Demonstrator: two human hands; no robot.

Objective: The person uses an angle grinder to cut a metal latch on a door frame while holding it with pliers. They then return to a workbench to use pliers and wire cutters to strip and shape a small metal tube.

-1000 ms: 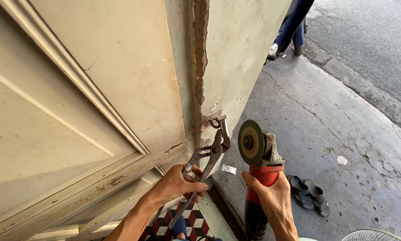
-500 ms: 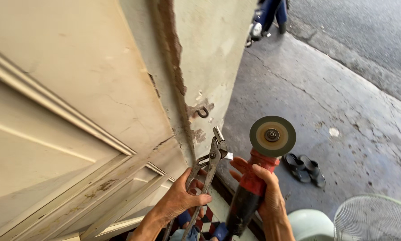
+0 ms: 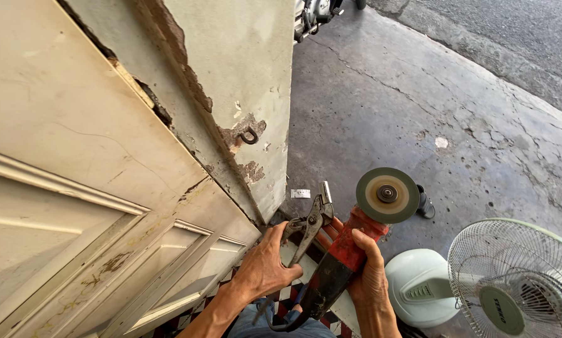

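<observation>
Since the earlier frame my view has dropped and swung right: the standing fan (image 3: pixel 515 281) and its white base (image 3: pixel 421 288) now fill the near right corner, and the metal loop (image 3: pixel 250 135) in the wall (image 3: pixel 243 69) sits higher and farther from the tools. Both hands have come down and away from that loop.

My left hand (image 3: pixel 265 269) is closed around the handles of the pliers (image 3: pixel 309 225). Their long axis runs from near left up to far right, the nose pointing toward the wall's corner, with the jaws nearly closed on nothing that I can see. My right hand (image 3: pixel 365 278) is wrapped around the red body of the angle grinder (image 3: pixel 349 250). It lies just right of the pliers, and they look to touch near my fingers. Its long axis also rises from near left to far right, and its grinding disc (image 3: pixel 387 194) faces up at me.

To the left, the panelled door (image 3: pixel 74 188) and the chipped wall edge stand close to the pliers. To the far right lies open concrete pavement (image 3: pixel 418 94). A dark sandal (image 3: pixel 425 203) lies just beyond the disc.
</observation>
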